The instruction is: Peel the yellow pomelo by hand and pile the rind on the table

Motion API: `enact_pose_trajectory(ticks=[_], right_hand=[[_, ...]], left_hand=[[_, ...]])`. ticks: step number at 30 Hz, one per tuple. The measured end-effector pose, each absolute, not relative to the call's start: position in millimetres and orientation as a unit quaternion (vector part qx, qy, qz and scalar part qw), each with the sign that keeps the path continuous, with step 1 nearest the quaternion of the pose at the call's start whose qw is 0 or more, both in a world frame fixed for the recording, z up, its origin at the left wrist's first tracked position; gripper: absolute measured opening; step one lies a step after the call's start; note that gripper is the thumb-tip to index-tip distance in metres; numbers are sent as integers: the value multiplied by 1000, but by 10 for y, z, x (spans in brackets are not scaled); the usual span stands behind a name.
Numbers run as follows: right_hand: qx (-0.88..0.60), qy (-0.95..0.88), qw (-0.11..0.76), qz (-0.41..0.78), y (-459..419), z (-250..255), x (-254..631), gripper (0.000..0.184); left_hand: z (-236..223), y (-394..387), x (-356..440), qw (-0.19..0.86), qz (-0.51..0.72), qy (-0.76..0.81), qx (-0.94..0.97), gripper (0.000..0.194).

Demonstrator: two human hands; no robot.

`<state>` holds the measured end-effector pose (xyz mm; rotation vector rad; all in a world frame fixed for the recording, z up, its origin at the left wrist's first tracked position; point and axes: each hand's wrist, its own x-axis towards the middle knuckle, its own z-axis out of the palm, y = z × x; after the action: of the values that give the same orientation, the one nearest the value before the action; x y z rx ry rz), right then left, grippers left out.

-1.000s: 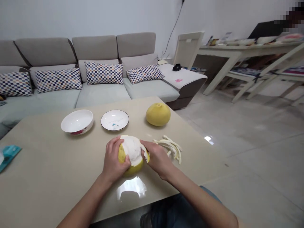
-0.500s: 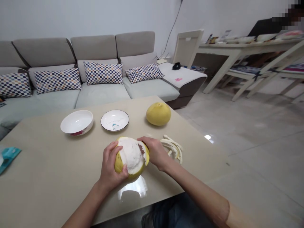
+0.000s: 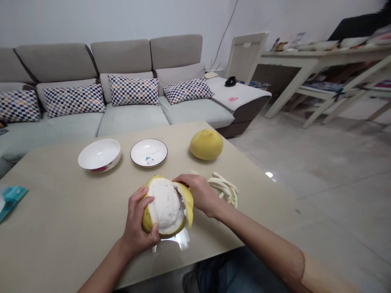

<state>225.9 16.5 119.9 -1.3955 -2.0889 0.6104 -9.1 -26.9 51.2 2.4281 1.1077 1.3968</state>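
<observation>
A partly peeled pomelo [image 3: 166, 207] shows its white pith across the top, with yellow rind round the sides. My left hand [image 3: 138, 219] is wrapped about its left side, thumb at the lower edge and fingers on the pith border. On the right, my right hand [image 3: 198, 193] grips a flap of pomelo peel [image 3: 187, 199] that stands away from the fruit but stays joined to it. A brownish patch shows in the gap under the flap. Several strips of peel [image 3: 226, 187] lie just beyond my right hand. A whole pomelo [image 3: 206, 145] rests farther back.
On the glossy table [image 3: 76, 211] stand a white bowl [image 3: 100, 154] and a dark-rimmed plate [image 3: 149, 153]. A teal packet [image 3: 12, 199] lies at the left edge. Behind is a grey sofa [image 3: 134, 116] with checkered cushions; a dining table [image 3: 305, 61] and chairs stand at the right.
The peel flap has been pulled farther out to the right, widening the gap beside the pith. The held pomelo has shifted slightly left and toward me, with my left hand still on it.
</observation>
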Motion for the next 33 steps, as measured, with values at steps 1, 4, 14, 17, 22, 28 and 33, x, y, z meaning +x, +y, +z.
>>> enact_pose_trajectory(ticks=[1, 4, 14, 17, 22, 28, 33], right_hand=[[-503, -783, 275, 241, 162, 1212, 2263, 30], [-438, -817, 257, 273, 175, 1258, 2256, 33], [-501, -802, 228, 234, 300, 1251, 2183, 26], [-440, -821, 233, 279, 257, 1295, 2203, 35], [-425, -848, 206, 242, 192, 1346, 2162, 22], [-444, -861, 182, 169, 59, 1354, 2086, 22], [-423, -892, 81, 135, 39, 1474, 2104, 21]], left_hand=[[506, -277, -102, 62, 466, 361, 806, 54], [497, -303, -134, 52, 468, 348, 811, 56], [527, -314, -137, 54, 449, 321, 832, 62], [551, -330, -185, 67, 423, 321, 845, 66], [685, -358, -313, 125, 391, 339, 847, 52], [952, -327, -97, 187, 307, 554, 751, 42], [940, -285, 126, 134, 271, 552, 777, 60]])
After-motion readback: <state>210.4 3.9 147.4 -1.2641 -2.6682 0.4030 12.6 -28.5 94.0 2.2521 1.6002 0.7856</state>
